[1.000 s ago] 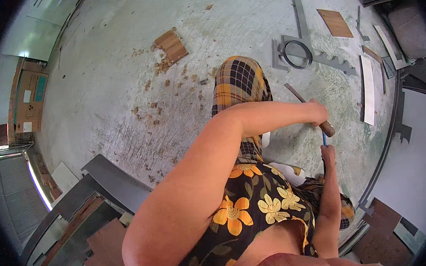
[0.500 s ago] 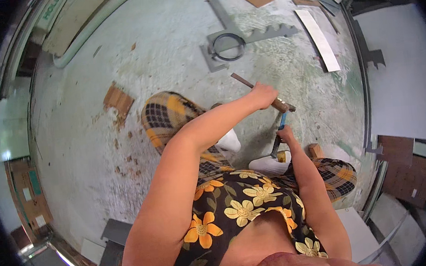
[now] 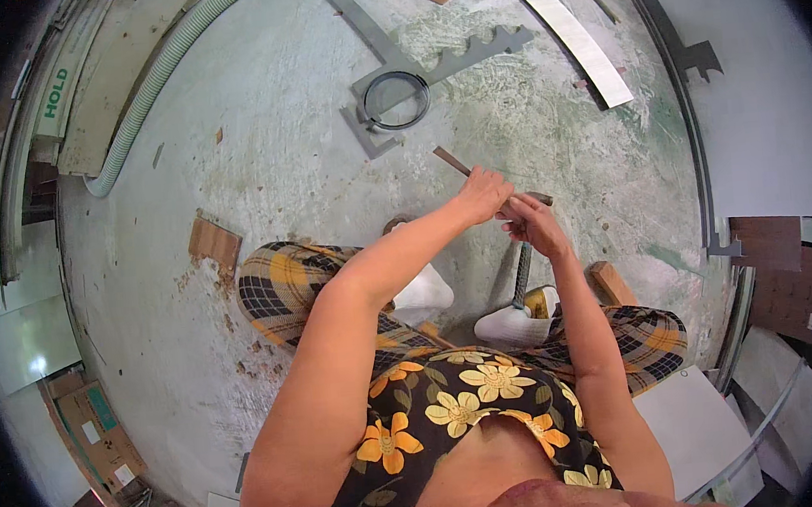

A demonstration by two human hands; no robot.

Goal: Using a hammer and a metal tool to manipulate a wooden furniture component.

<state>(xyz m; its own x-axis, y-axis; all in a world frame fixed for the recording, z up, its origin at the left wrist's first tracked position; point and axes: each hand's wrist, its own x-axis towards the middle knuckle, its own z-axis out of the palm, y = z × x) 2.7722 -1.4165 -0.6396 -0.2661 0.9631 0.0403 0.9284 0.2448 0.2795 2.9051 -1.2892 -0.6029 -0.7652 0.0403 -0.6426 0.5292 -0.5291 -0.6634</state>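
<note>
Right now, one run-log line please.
left hand: gripping flat-bladed tool | right hand: beside left hand, grip unclear | dark handle: below right hand in view | wood block: on floor

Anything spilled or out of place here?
Yes: loose brown crumbs lie scattered by the square brown wood-grain board, near the plaid-trousered left knee. They look like unswept debris on the pale grey floor.

Black floral top (image 3: 490,384), yellow plaid trousers (image 3: 275,289), dark tool handle (image 3: 521,276)
</note>
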